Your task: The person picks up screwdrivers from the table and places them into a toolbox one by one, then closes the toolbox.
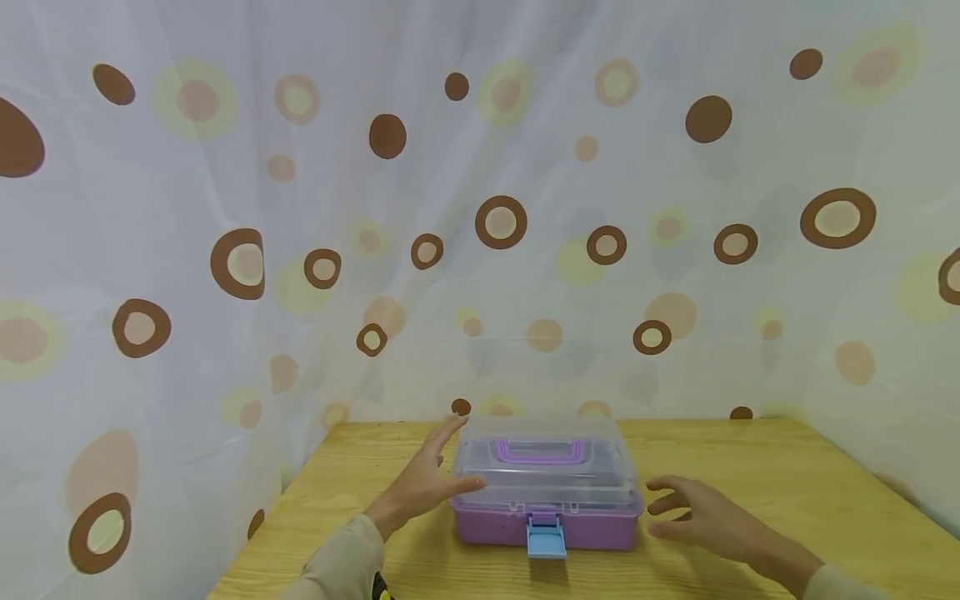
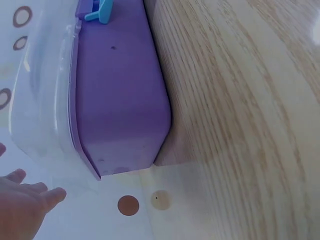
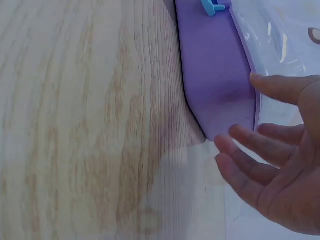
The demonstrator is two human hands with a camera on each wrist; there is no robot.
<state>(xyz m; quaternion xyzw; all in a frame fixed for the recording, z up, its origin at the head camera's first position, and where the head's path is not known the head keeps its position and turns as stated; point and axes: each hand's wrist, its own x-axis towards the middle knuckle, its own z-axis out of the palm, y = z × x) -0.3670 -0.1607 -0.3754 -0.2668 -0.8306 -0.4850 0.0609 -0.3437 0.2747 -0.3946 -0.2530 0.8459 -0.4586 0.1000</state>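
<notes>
A purple storage box stands on the table, with a clear lid resting over its base. On top of the lid lies a purple carry handle. A light blue latch sticks out at the front, swung away from the lid. My left hand is at the box's left side, thumb and fingers spread, holding nothing; whether it touches the lid I cannot tell. To the right, my right hand hovers beside the box with loosely bent fingers and nothing in its grasp.
Light wood tabletop extends around the box. A white curtain with brown and yellow dots hangs behind and along the sides. Something black and yellow shows by the left sleeve, mostly cut off.
</notes>
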